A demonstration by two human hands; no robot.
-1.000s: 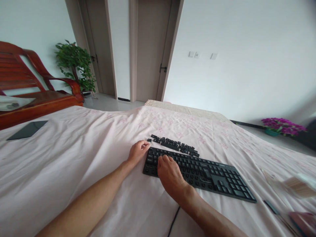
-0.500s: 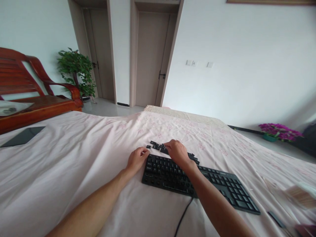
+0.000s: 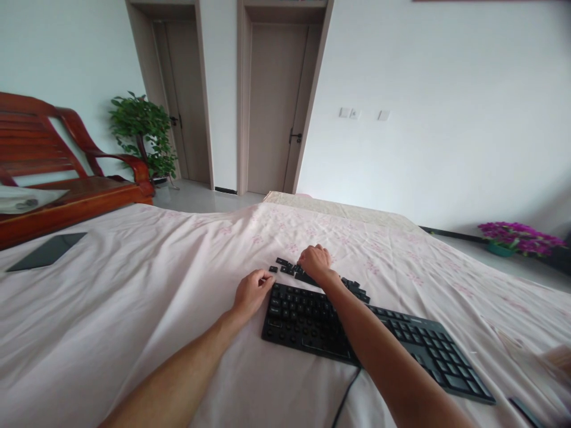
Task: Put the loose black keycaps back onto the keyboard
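Observation:
A black keyboard (image 3: 307, 309) lies on the pink-white sheet, with a row of its lower left keys bare of caps. Loose black keycaps (image 3: 306, 277) are scattered along its far edge. My left hand (image 3: 252, 292) rests at the keyboard's far left corner, thumb and forefinger drawn together beside a lone keycap (image 3: 273, 269); whether anything sits between them cannot be made out. Over the loose keycaps, my right hand (image 3: 316, 261) has its fingers curled, the fingertips mostly hidden. My right forearm crosses above the keyboard and covers its middle.
The keyboard's cable (image 3: 345, 395) runs toward me. A dark flat tablet-like slab (image 3: 48, 252) lies at the left on the bed sheet (image 3: 178, 267). At the lower right are a small dark bar (image 3: 526, 411) and a blurred tan object (image 3: 557, 361). A wooden bench (image 3: 80, 190) stands beyond.
My right hand has shifted slightly up over the loose keycaps, its fingers now more hidden. My left hand stays by the keyboard corner. The whole view has swung a little.

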